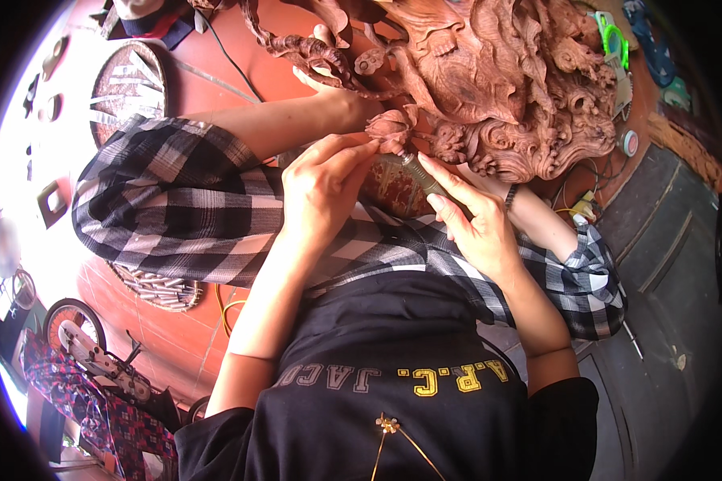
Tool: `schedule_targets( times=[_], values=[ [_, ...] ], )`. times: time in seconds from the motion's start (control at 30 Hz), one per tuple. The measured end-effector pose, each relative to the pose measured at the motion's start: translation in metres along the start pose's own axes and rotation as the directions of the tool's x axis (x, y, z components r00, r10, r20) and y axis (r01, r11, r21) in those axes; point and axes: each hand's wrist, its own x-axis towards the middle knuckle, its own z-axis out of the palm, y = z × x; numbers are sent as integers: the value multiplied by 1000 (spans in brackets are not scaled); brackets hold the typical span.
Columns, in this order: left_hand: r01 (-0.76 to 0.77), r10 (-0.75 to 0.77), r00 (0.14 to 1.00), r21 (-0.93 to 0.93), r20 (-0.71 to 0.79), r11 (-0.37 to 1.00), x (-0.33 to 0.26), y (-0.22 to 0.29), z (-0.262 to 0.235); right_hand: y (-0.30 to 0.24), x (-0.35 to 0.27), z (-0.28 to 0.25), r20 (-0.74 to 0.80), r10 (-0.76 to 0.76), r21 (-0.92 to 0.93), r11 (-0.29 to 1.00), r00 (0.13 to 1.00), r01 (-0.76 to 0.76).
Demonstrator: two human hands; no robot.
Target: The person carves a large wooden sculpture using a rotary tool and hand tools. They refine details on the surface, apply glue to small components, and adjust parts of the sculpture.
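A large reddish-brown wood carving point(489, 72) with curling, wavy relief lies in front of my crossed legs. At its near edge stands a carved wooden flower point(391, 128). My left hand point(322, 188) is closed, its thumb and fingertips pinched at the flower's left side. In my right hand point(473, 220) is a dark, ribbed cylindrical hand tool point(421, 175), gripped between thumb and fingers. Its tip points up at the base of the flower; the contact itself is too small to make out. A worn block point(393, 188) shows under the tool, between my legs.
A woven tray point(165, 92) with pale strips lies far left; a second one point(191, 306) nearer holds several metal rods. A black cable point(225, 64) crosses the red floor. At the right are a bright green object point(614, 44), a small round tin point(630, 143) and dark wooden panels point(658, 232).
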Motion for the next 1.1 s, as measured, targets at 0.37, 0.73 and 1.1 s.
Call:
schedule_targets(
  times=[0.37, 0.73, 1.1],
  values=[
    [8, -8, 1000, -13, 4, 1000, 1, 1, 0, 2, -1, 1, 2, -16, 20, 1000, 1000, 16],
    [3, -3, 1000, -2, 0, 1000, 0, 1, 1, 3, 0, 0, -2, -1, 31, 1000, 1000, 2],
    [5, -5, 1000, 1, -3, 1000, 1, 0, 0, 5, 0, 1, 16, -16, 50, 999, 1000, 15]
  ],
)
